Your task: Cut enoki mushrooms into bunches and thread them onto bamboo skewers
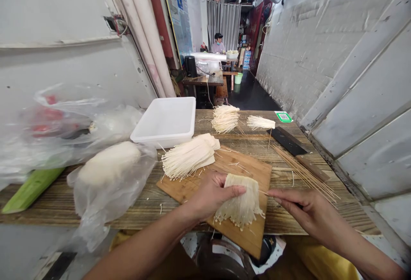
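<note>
Over the board, left hand closed on enoki bunch.

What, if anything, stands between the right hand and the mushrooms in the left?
Nothing visible blocks the way: only the skewer pinched in the right hand spans the gap to the mushrooms in the left hand.

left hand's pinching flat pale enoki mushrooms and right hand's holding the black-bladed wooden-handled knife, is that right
No: the head view shows the right hand holding a thin tan wooden skewer; the black-bladed knife lies on the brown wooden table.
</note>
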`<act>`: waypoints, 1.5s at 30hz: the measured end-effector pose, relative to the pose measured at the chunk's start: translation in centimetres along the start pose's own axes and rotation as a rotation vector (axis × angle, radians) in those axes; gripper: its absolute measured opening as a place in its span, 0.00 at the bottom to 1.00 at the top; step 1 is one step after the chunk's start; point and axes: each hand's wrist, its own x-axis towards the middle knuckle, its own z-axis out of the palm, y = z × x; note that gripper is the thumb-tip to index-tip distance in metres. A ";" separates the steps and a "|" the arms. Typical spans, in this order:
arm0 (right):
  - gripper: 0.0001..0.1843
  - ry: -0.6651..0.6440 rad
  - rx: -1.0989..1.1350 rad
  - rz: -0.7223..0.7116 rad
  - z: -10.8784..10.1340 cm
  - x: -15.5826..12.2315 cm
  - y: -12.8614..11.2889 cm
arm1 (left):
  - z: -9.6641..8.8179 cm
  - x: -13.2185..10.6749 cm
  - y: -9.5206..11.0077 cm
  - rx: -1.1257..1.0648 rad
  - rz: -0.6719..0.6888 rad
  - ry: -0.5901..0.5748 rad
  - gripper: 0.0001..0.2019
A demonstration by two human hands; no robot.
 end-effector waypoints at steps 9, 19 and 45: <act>0.15 0.009 0.125 0.034 -0.9 0.4 -0.5 | 0.5 0.4 0.3 -0.070 -0.009 -0.037 0.18; 0.14 0.013 0.199 0.029 -2.1 0.3 -1.1 | 0.3 -0.4 1.6 0.146 0.152 0.028 0.15; 0.13 0.018 0.218 0.110 -1.7 0.9 -1.7 | 2.2 -0.3 1.8 -0.056 0.050 -0.033 0.16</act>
